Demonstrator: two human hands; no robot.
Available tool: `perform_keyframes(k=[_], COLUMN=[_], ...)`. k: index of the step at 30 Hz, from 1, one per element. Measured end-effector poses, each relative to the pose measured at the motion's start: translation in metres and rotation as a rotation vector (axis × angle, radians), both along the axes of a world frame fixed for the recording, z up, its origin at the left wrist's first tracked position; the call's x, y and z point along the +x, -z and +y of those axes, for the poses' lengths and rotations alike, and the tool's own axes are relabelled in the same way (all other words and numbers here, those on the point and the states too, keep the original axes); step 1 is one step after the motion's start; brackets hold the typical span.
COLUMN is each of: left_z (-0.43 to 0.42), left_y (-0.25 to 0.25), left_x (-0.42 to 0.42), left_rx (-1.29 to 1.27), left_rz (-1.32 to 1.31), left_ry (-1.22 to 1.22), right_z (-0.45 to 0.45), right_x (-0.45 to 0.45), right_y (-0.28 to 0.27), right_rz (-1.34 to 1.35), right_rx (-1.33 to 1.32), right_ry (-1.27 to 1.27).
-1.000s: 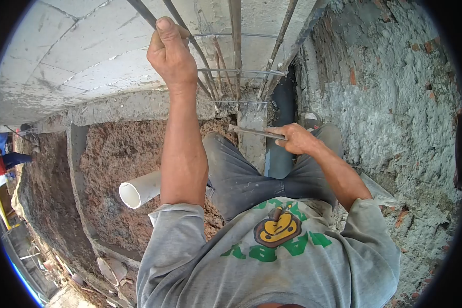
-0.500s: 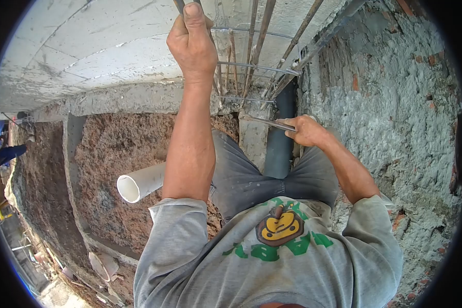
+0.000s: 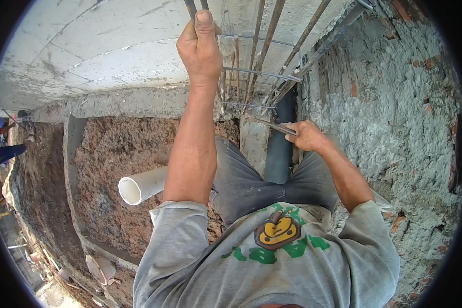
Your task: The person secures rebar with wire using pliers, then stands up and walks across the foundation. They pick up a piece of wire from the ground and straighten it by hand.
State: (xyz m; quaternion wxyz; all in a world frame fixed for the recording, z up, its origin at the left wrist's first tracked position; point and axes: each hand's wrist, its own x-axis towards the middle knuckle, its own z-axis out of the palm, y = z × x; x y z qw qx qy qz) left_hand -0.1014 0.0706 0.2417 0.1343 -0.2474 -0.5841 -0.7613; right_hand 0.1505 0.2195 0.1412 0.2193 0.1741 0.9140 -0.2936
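Observation:
My left hand is raised at the top centre, closed around steel reinforcing bars with the thumb pointing up along them. More rusty rebar stands to its right, crossed by thin steel stirrups. Lower down, my right hand grips a slim metal tool, whose far end points left toward the foot of the bars. That tip is close to the concrete base; I cannot tell whether they touch. The tool's exact kind does not show clearly.
A dark grey pipe runs down between my legs. An open white pipe sticks out left of my forearm, over reddish soil. Rough mortared wall rises at right, pale wall ahead. Another person is at far left.
The view has shifted slightly, so the bars and both hands appear a little lower. My left hand also sits slightly farther right. Both grips look the same.

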Motion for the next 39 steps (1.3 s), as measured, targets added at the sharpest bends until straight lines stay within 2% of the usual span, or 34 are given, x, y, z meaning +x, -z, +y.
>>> perform_keyframes(k=[2,4,5,6,8,9,11,14,16,18,19,22,24,25,29,31,32,35,36,38,39], left_z=[0.0,0.0,-0.002,-0.004,-0.007,-0.007,-0.004,-0.006,-0.01,-0.013,-0.013,-0.013,-0.01,-0.01,-0.011,-0.011,-0.011,-0.009,-0.009,-0.009,-0.006], left_y=[-0.001,-0.001,-0.001,-0.002,0.001,0.0,-0.002,0.002,0.001,-0.003,-0.006,-0.008,-0.003,-0.003,-0.004,-0.002,-0.003,-0.004,-0.003,0.0,0.001], left_x=[0.002,0.002,0.004,0.003,-0.001,-0.001,0.0,-0.004,-0.003,-0.002,0.0,0.004,0.001,0.001,0.002,0.002,0.002,0.002,0.001,-0.001,-0.003], left_rx=[0.018,0.034,0.014,-0.006,0.007,0.012,0.037,0.004,0.017,-0.071,-0.068,-0.073,-0.057,-0.047,-0.013,-0.006,0.0,-0.003,0.001,-0.029,-0.009], left_rz=[-0.028,-0.017,-0.041,-0.061,-0.068,-0.086,-0.083,-0.089,-0.087,-0.162,-0.164,-0.183,-0.152,-0.161,-0.175,-0.186,-0.19,-0.2,-0.19,-0.199,-0.158], left_ry=[0.02,0.039,0.052,0.064,0.121,0.131,0.13,0.141,0.186,0.199,0.194,0.179,0.172,0.179,0.194,0.198,0.202,0.198,0.194,0.176,0.169], right_z=[-0.008,-0.021,-0.029,-0.034,-0.044,-0.052,-0.061,-0.057,-0.042,-0.034,-0.029,-0.001,0.01,0.017,0.046,0.053,0.054,0.062,0.068,0.073,0.046], right_x=[0.014,0.031,0.039,0.05,0.076,0.085,0.098,0.069,0.055,0.038,0.03,0.007,-0.007,-0.013,-0.041,-0.058,-0.064,-0.084,-0.089,-0.101,-0.095], right_y=[-0.008,-0.017,-0.029,-0.038,-0.051,-0.055,-0.067,-0.111,-0.121,-0.141,-0.153,-0.207,-0.249,-0.265,-0.303,-0.313,-0.316,-0.312,-0.305,-0.292,-0.3], right_rz=[-0.027,0.062,0.003,0.009,0.086,0.1,0.648,0.817,0.865,1.037,1.172,1.57,1.709,1.742,1.818,1.912,1.903,1.542,1.526,1.331,1.306], right_rx=[-0.05,-0.216,-0.262,-0.252,-0.511,-0.501,-0.576,-0.524,-0.553,-0.577,-0.5,-0.456,-0.391,-0.316,-0.328,-0.565,-0.572,-0.685,-0.705,-0.618,-0.743], right_ry=[-0.032,0.054,0.191,0.193,0.566,0.573,0.638,0.575,0.558,0.62,0.627,0.546,0.508,0.492,0.335,0.148,0.156,-0.042,-0.029,0.148,0.28])
